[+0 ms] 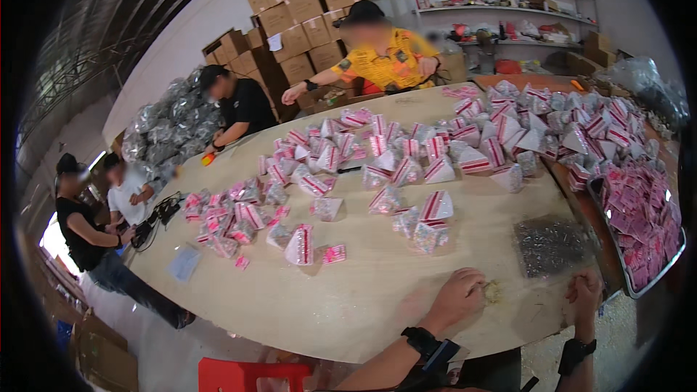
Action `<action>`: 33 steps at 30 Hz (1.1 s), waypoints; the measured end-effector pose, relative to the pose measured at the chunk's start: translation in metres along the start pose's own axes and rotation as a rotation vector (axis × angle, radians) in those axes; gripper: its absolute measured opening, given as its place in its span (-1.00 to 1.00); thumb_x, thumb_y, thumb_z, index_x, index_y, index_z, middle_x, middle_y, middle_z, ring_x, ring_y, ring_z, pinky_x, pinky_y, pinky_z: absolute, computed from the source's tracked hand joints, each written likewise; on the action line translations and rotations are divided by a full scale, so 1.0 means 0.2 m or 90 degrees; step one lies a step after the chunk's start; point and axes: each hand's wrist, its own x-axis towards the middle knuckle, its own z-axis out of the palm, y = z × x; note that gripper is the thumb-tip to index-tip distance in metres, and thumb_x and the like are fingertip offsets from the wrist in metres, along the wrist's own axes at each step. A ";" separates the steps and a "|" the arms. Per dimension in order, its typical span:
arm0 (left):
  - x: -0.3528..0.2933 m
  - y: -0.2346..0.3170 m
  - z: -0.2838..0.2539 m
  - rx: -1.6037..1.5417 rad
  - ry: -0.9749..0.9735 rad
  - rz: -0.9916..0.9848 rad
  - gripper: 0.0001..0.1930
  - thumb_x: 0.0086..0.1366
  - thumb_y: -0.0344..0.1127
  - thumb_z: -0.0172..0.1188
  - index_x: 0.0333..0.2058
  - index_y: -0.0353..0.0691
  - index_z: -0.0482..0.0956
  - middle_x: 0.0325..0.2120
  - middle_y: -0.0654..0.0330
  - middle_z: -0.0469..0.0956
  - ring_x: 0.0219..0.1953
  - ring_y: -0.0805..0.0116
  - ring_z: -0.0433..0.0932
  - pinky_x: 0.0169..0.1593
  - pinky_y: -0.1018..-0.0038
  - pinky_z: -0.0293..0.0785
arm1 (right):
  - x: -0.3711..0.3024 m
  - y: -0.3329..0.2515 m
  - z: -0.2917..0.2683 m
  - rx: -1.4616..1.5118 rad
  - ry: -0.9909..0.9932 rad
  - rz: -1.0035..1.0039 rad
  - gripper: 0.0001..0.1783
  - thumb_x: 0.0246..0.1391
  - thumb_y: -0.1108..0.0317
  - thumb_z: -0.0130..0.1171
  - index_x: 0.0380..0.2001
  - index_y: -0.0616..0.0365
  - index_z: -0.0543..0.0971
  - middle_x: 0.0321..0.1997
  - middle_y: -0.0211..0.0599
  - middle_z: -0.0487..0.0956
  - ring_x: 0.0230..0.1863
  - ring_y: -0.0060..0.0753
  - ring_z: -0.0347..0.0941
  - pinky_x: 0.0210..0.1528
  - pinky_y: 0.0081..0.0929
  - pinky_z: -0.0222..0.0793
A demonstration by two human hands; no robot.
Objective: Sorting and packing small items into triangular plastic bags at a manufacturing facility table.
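My left hand (459,297) rests on the pale wooden table (348,305) near its front edge, its fingers curled in. Right beside those fingers lies a small heap of yellowish bits (494,292). At the table's right front corner my right hand (583,293) is also closed, and anything inside it is hidden. Between and beyond the hands lies a dark, flat rectangular sheet or bag (549,247) with light specks. Farther off stand clear triangular packs (438,206) with red and white bands.
Many more packs (508,127) cover the far side. A metal-rimmed tray (631,295) holds pink packets (642,232) at right. A red stool (250,374) stands below the front edge. A person in yellow (392,62) and one in black (247,101) are across the table.
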 end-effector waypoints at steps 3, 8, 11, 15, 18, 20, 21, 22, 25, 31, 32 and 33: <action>-0.01 -0.01 -0.01 0.021 -0.014 0.022 -0.82 0.05 -0.42 -0.02 -0.35 -0.32 0.45 -0.28 0.06 0.44 -0.11 0.13 0.35 -0.01 0.36 0.26 | -0.02 -0.04 0.00 0.043 -0.030 0.030 -0.86 0.04 0.50 -0.16 -0.44 0.19 0.42 -0.61 -0.36 0.43 -0.72 -0.67 0.32 -0.74 -0.77 0.14; 0.00 -0.01 0.02 -0.003 -0.016 0.013 -0.82 0.04 -0.41 -0.01 -0.35 -0.31 0.45 -0.30 0.07 0.46 -0.13 0.12 0.37 -0.02 0.35 0.27 | -0.05 -0.11 0.02 0.002 -0.013 0.053 -0.87 0.04 0.50 -0.15 -0.44 0.20 0.43 -0.61 -0.39 0.43 -0.70 -0.68 0.31 -0.71 -0.75 0.16; -0.02 -0.07 0.01 -0.018 -0.017 0.008 -0.82 0.04 -0.41 0.00 -0.35 -0.30 0.47 -0.31 0.07 0.47 -0.16 0.11 0.39 -0.04 0.35 0.29 | -0.04 -0.12 0.04 -0.002 0.001 0.055 -0.87 0.01 0.48 -0.14 -0.46 0.20 0.44 -0.63 -0.40 0.43 -0.72 -0.67 0.30 -0.73 -0.76 0.16; 0.00 0.00 -0.01 -0.085 0.015 -0.151 -0.84 0.06 -0.44 0.00 -0.36 -0.28 0.50 -0.39 0.13 0.51 -0.28 0.27 0.47 -0.15 0.45 0.37 | -0.04 -0.10 0.02 0.005 -0.013 0.040 -0.87 0.04 0.47 -0.13 -0.44 0.20 0.44 -0.60 -0.41 0.44 -0.69 -0.69 0.31 -0.70 -0.77 0.16; 0.01 -0.06 -0.01 -0.260 0.050 -0.240 -0.83 0.10 -0.45 0.00 -0.34 -0.28 0.52 -0.44 0.22 0.53 -0.37 0.48 0.48 -0.23 0.55 0.38 | -0.03 -0.12 0.04 0.020 -0.038 0.029 -0.87 0.08 0.47 -0.14 -0.42 0.18 0.44 -0.58 -0.42 0.44 -0.67 -0.71 0.31 -0.67 -0.79 0.15; 0.01 -0.09 -0.01 -0.288 0.048 -0.234 -0.83 0.11 -0.45 -0.01 -0.33 -0.28 0.52 -0.44 0.24 0.53 -0.38 0.54 0.46 -0.24 0.59 0.37 | -0.03 -0.14 0.04 0.021 -0.029 0.038 -0.87 0.08 0.47 -0.14 -0.42 0.18 0.43 -0.56 -0.42 0.44 -0.66 -0.72 0.31 -0.67 -0.80 0.15; 0.01 -0.09 -0.01 -0.315 0.045 -0.224 -0.83 0.12 -0.46 -0.02 -0.32 -0.28 0.53 -0.44 0.27 0.52 -0.39 0.60 0.44 -0.26 0.63 0.35 | -0.03 -0.14 0.04 0.022 -0.030 0.039 -0.87 0.08 0.47 -0.14 -0.42 0.18 0.43 -0.56 -0.42 0.44 -0.66 -0.72 0.31 -0.67 -0.80 0.15; 0.01 -0.08 -0.02 -0.314 0.046 -0.225 -0.83 0.12 -0.46 -0.02 -0.32 -0.28 0.53 -0.44 0.27 0.52 -0.39 0.60 0.44 -0.26 0.63 0.35 | -0.03 -0.14 0.05 0.017 -0.032 0.039 -0.87 0.07 0.48 -0.14 -0.41 0.19 0.43 -0.56 -0.42 0.44 -0.66 -0.72 0.31 -0.67 -0.80 0.14; 0.02 -0.03 -0.07 -0.382 0.055 -0.251 -0.83 0.15 -0.47 -0.04 -0.30 -0.29 0.50 -0.40 0.24 0.53 -0.36 0.52 0.47 -0.24 0.60 0.37 | -0.04 -0.14 0.04 0.023 -0.030 0.037 -0.87 0.07 0.48 -0.15 -0.41 0.19 0.43 -0.56 -0.42 0.44 -0.67 -0.71 0.32 -0.67 -0.79 0.14; 0.02 0.04 -0.14 -0.914 0.179 -0.456 -0.85 0.18 -0.41 -0.06 -0.27 -0.22 0.42 -0.40 0.18 0.50 -0.34 0.30 0.50 -0.23 0.43 0.43 | -0.05 -0.15 0.05 0.014 -0.022 0.029 -0.85 0.06 0.50 -0.15 -0.43 0.20 0.45 -0.58 -0.41 0.44 -0.68 -0.70 0.33 -0.68 -0.79 0.14; 0.03 0.05 -0.15 -0.924 0.178 -0.445 -0.85 0.18 -0.41 -0.06 -0.28 -0.22 0.42 -0.41 0.20 0.49 -0.34 0.30 0.50 -0.24 0.43 0.43 | -0.05 -0.15 0.05 0.021 -0.021 0.034 -0.85 0.06 0.50 -0.15 -0.43 0.20 0.45 -0.59 -0.41 0.44 -0.68 -0.70 0.33 -0.68 -0.79 0.14; 0.03 0.06 -0.16 -0.934 0.176 -0.433 -0.85 0.17 -0.41 -0.05 -0.28 -0.23 0.42 -0.42 0.21 0.49 -0.35 0.31 0.49 -0.24 0.44 0.43 | -0.05 -0.15 0.05 0.021 -0.022 0.033 -0.85 0.06 0.50 -0.15 -0.43 0.20 0.45 -0.59 -0.41 0.44 -0.68 -0.70 0.33 -0.68 -0.79 0.14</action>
